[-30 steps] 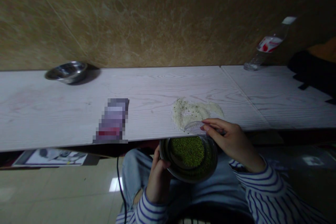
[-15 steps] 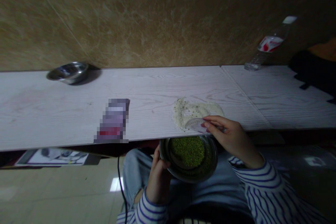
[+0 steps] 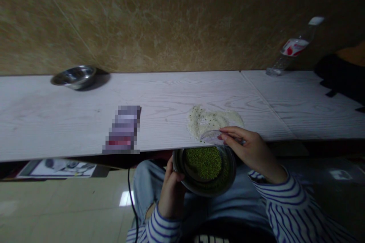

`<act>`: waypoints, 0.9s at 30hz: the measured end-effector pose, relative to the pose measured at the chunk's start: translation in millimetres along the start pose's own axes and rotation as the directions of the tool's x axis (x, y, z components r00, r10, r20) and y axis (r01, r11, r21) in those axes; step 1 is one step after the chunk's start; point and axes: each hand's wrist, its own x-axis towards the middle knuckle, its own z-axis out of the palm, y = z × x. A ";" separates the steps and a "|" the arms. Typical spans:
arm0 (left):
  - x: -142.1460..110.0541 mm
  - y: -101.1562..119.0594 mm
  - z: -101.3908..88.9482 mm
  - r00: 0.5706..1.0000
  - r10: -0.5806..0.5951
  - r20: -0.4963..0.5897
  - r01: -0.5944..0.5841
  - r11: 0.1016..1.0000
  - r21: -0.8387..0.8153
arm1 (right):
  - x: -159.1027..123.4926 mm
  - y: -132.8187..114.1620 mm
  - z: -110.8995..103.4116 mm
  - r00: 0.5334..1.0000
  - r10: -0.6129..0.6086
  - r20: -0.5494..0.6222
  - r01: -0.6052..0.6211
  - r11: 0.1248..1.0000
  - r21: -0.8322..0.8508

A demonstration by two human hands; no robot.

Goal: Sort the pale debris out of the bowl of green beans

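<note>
My left hand (image 3: 172,188) grips the left rim of a metal bowl (image 3: 199,189) held over my lap, just under the table's front edge. Green mung beans (image 3: 203,163) lie inside it. Between thumb and fingers my right hand (image 3: 248,146) holds a clear, round-edged plastic piece (image 3: 210,136), perhaps a lid or shallow dish; its exact kind I cannot tell. That piece is at the table edge above the bowl. Right behind it, white rice-like grains (image 3: 216,119) are spread on the table, with several green beans among them.
The pale wooden table (image 3: 162,87) runs along a marbled wall. A second metal bowl (image 3: 75,78) stands back left, a blurred-out flat object (image 3: 122,129) nearer the edge. Back right are a plastic bottle (image 3: 293,47) and a dark bag (image 3: 336,78). A black cable (image 3: 129,193) hangs left of my knee.
My right hand and the clear piece rose slightly over the grains, then came back down toward the table edge. The bowl in my left hand stays almost where it was.
</note>
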 end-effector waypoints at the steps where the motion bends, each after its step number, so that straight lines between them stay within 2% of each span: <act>1: -0.3 0.1 -0.1 1.000 0.001 0.006 -0.001 1.000 -0.003 | 0.0 -0.4 0.5 1.000 -0.001 0.003 0.001 1.000 -0.001; 10: -0.2 0.6 0.5 1.000 0.009 0.024 -0.009 1.000 -0.004 | -2.7 -0.7 -2.8 1.000 0.022 -0.014 -0.023 1.000 -0.014; 27: -1.4 2.2 4.6 1.000 -0.019 0.018 0.019 1.000 0.010 | -2.9 -10.1 2.3 0.999 0.019 0.045 -0.019 1.000 0.007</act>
